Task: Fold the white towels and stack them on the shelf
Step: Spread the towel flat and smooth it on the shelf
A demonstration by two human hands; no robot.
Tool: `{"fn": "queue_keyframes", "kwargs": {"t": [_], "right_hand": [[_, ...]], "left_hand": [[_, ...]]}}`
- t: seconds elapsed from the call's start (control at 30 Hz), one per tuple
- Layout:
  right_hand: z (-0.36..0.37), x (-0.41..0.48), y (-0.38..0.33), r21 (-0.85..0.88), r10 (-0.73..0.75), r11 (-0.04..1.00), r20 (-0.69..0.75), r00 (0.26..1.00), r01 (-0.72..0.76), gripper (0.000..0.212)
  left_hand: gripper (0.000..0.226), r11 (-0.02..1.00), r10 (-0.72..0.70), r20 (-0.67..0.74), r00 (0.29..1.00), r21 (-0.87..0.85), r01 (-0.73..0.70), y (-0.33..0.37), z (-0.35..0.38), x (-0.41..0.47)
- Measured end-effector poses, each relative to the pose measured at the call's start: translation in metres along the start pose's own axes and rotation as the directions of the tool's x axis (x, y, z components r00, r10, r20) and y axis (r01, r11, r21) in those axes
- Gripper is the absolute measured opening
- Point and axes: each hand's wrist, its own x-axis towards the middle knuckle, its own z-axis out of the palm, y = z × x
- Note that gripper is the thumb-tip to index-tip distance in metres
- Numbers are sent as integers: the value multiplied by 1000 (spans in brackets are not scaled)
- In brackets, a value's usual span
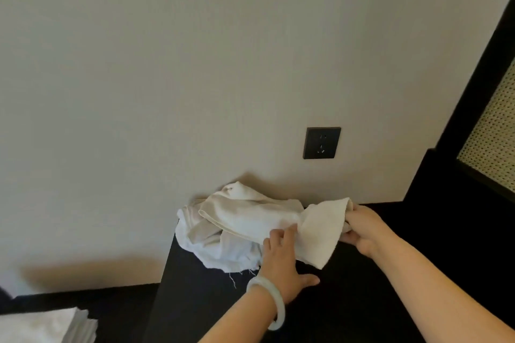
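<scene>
a crumpled towel (pixel 245 220) is gripped at one end by the right hand (pixel 362 228) and clutched midway by the left hand (pixel 281 256), not yet folded, one stack (pixel 47 326) judged done.

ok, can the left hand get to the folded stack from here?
Probably yes: the left hand holds the towel, but nothing stands between it and the folded stack on its own side.

A furnished room in a home or hotel, where I stand at a dark furniture top (pixel 418 231) against a plain beige wall (pixel 167 64) with a black wall socket (pixel 322 143). A dark-framed woven cane panel (pixel 493 131) rises at right, and folded white towels (pixel 47 326) are stacked lower left.
</scene>
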Motion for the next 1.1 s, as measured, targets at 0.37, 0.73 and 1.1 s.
{"fn": "queue_keyframes", "kwargs": {"t": [0.37, 0.73, 1.1], "right_hand": [[-68, -11, -8, -486, -325, 777, 233, 916, 400, 58], [-83, -36, -25, -242, -530, 749, 341, 776, 617, 28], [-113, -26, -68, 270, -598, 801, 315, 737, 534, 23]], "left_hand": [[19, 958, 285, -92, 954, 35, -283, 73, -16, 27], [17, 922, 295, -182, 938, -203, -330, 89, -38, 32], [19, 940, 280, -124, 952, -169, -298, 92, -72, 24]]}}
